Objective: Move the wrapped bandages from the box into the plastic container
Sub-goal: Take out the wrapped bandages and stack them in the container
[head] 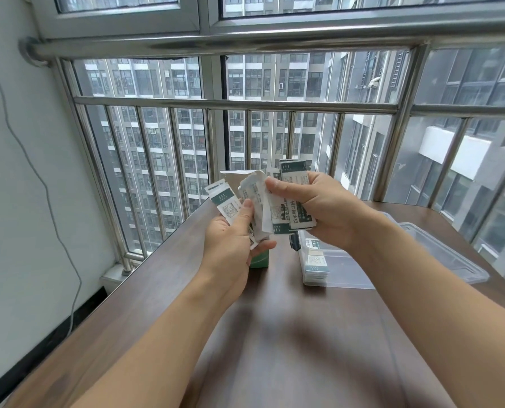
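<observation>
- White-and-green wrapped bandages [286, 213] are being gripped by the right hand [319, 210] above the tabletop [274, 334].
- More are being pinched by the left hand [230, 242], over the box [258, 260].
- Loosely fanned wrappers are likely at risk of being dropped short of the plastic container [439, 257].

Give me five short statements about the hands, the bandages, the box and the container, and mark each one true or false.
1. Both hands hold wrapped bandages above the table. True: the left hand and the right hand each grip wrapped bandages over the table.
2. The plastic container holds nothing. False: a stack of bandages already lies in the near left corner of the plastic container.
3. The container lies to the person's right of the green box. True: the green box stands below the left hand.
4. The right hand rests flat on the table. False: it is raised, gripping bandages.
5. A lid covers the container. False: it is open on top.
</observation>
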